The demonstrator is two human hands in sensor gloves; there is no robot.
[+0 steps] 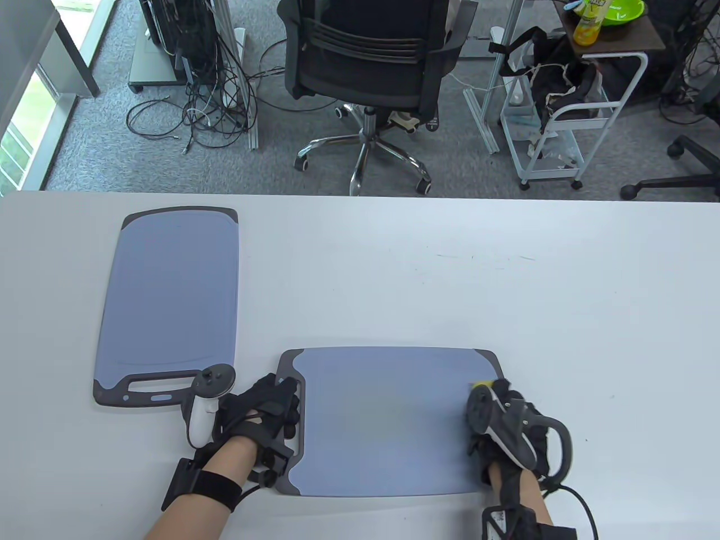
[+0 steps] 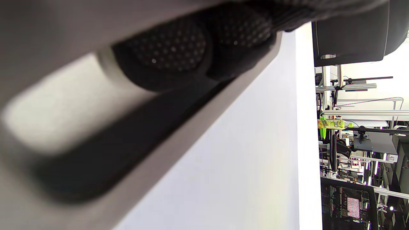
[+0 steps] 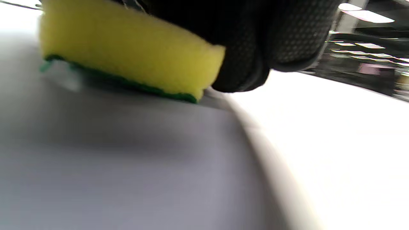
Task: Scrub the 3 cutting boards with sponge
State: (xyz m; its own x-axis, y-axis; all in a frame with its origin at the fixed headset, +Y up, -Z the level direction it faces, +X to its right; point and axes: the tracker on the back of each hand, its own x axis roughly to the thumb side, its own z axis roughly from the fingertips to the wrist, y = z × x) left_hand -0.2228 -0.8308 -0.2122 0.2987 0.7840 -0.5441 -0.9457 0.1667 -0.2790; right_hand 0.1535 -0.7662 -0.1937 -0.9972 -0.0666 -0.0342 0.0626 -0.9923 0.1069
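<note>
**A:** Sponge first, since it's the hard bit. From above it's mostly buried under the right hand and its tracker, just a yellow sliver poking out. The right wrist view is clearer: yellow foam, green scrub side down on the near cutting board, close to that board's right edge, gloved fingers curled round it.

**B:** So the right hand's gripping the sponge. Left one?

**A:** Left hand sits at the handle end of the same board, near the bench's front edge. In its wrist view two fingertips poke through the handle slot, so it's curled round the handle. That view is sideways and badly blurred though.

**B:** I only count two boards.

**A:** Same, only two in view. The far cutting board lies toward the left edge of the bench, handle toward the front, just beside the left hand's tracker, nothing touching it.

**B:** Any containers?

**A:** Off the bench, top right corner: a green bowl cut off by the edge, contents not visible, with a yellow bottle beside it on a white cart.
</note>
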